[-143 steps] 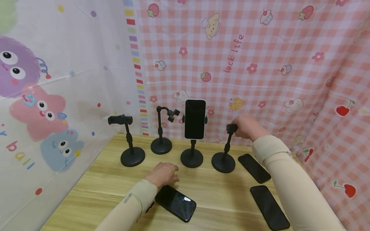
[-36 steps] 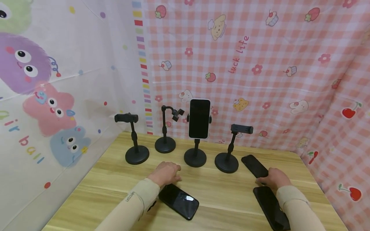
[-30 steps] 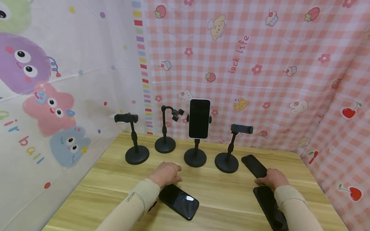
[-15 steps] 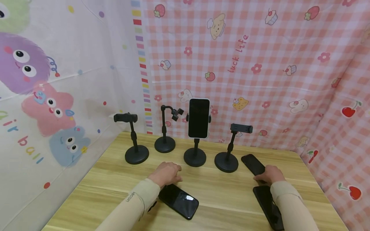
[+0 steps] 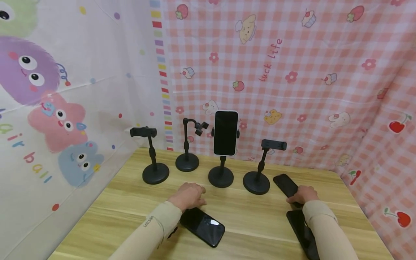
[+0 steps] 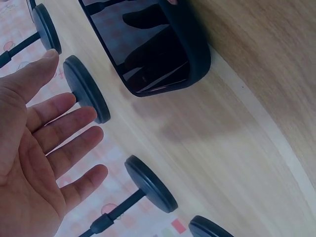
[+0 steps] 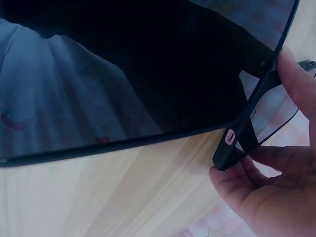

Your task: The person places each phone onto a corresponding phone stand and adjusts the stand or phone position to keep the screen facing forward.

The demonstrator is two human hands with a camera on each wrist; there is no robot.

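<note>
My right hand grips the near end of a black smartphone lying on the table at the right. In the right wrist view, thumb and fingertips are at opposite sides of its end with the charging port. A second black smartphone lies closer, partly under my right forearm. My left hand is held over the table with relaxed fingers and nothing in it; in the left wrist view its palm shows. Close below that wrist lies a glossy black smartphone.
Behind the hands stand several black phone stands with round bases. One carries a white-edged phone upright. The right stand has a bare clamp, as does the left stand; a gooseneck stand is between. Printed cloth hangs behind.
My right hand has left the right stand's clamp and come down to the far right phone. Over the last second it has shifted slightly left and away from me. My left hand stays put.
</note>
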